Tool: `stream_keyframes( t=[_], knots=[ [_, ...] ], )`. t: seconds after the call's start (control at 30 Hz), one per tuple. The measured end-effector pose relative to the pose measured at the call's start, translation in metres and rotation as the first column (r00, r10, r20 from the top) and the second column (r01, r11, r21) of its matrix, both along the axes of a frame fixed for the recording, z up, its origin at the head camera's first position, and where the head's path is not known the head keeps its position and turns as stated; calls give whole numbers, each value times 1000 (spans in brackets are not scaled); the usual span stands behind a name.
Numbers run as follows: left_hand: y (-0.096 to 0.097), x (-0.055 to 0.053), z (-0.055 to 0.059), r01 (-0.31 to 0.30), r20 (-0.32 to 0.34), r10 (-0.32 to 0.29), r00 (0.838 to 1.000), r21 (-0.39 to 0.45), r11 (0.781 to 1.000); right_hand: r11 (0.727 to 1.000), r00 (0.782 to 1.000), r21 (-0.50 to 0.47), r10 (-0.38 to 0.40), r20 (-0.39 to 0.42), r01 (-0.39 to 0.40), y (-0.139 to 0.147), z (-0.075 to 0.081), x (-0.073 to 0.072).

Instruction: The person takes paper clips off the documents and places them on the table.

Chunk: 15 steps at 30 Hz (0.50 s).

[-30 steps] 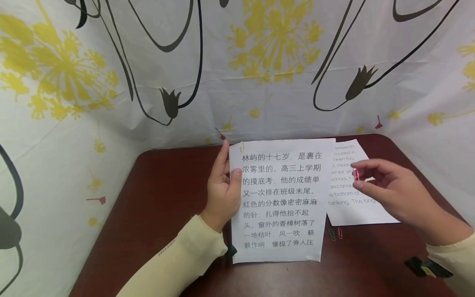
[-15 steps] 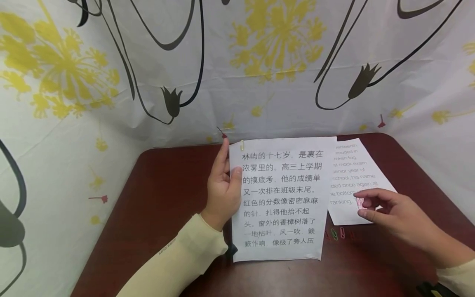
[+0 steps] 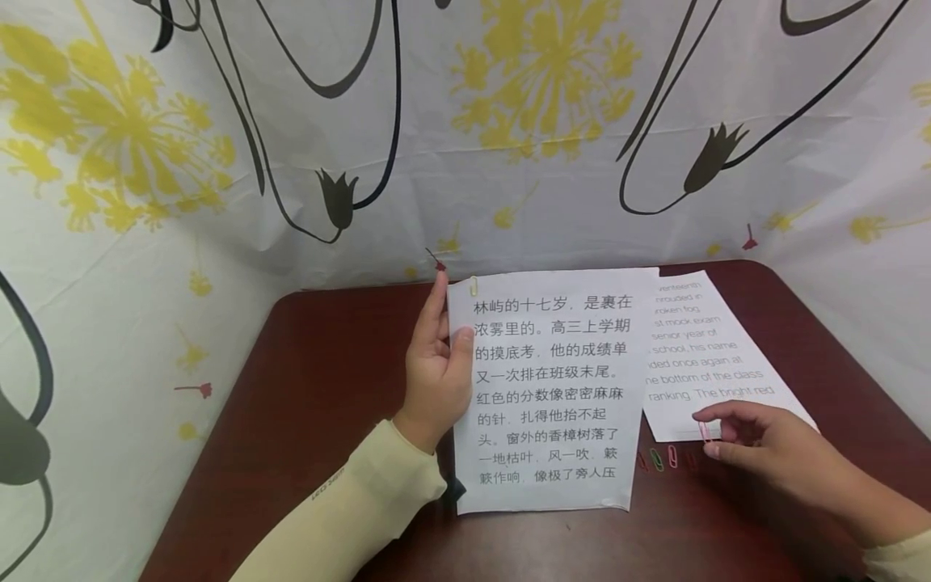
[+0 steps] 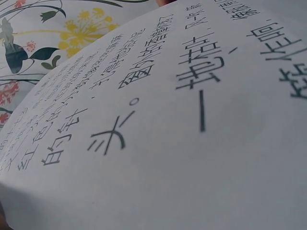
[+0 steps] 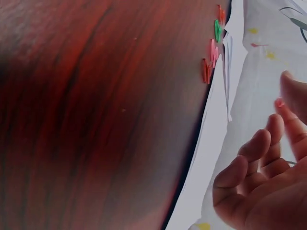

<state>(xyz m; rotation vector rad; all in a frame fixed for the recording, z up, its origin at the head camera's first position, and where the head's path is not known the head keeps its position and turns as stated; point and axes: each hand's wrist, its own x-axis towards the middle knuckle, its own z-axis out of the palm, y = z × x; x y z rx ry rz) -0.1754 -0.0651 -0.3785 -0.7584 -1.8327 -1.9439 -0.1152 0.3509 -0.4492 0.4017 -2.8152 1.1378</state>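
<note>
My left hand [image 3: 440, 368] grips the left edge of a white sheet printed with Chinese text [image 3: 549, 388], thumb in front and fingers partly hidden. A yellow paper clip [image 3: 473, 286] sits on that sheet's top left corner. The same printed sheet [image 4: 158, 158] fills most of the left wrist view, bowed. Between thumb and forefinger, my right hand [image 3: 774, 444] pinches a pink paper clip [image 3: 705, 432], over the lower edge of a second sheet, printed in English [image 3: 698, 356]. A small pink bit [image 5: 280, 102] shows at a fingertip in the right wrist view.
On the dark red-brown table [image 3: 334, 388] lie several loose paper clips: a green one [image 3: 658, 460], a pink one [image 3: 672, 457] and red ones, one being this red clip [image 3: 642, 461]. A patterned cloth [image 3: 291, 145] hangs behind the table and at its sides.
My right hand has come down over the English sheet toward the loose clips, with the pink paper clip still pinched. The left hand and its sheet have hardly moved.
</note>
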Motion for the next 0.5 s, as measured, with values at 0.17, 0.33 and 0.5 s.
stream_keyframes(
  t=[0.17, 0.33, 0.5],
  knots=[
    [1, 0, 0, 4, 3, -4, 1000, 3, 1000, 999, 996, 29, 18, 87, -21, 2, -4, 0],
    [1, -1, 0, 6, 4, -6, 1000, 2, 1000, 997, 984, 62, 24, 177, -35, 5, -6, 1],
    [1, 0, 1, -9, 15, 9, 1000, -6, 1000, 994, 983, 97, 30, 179, -48, 8, -10, 2]
  ],
)
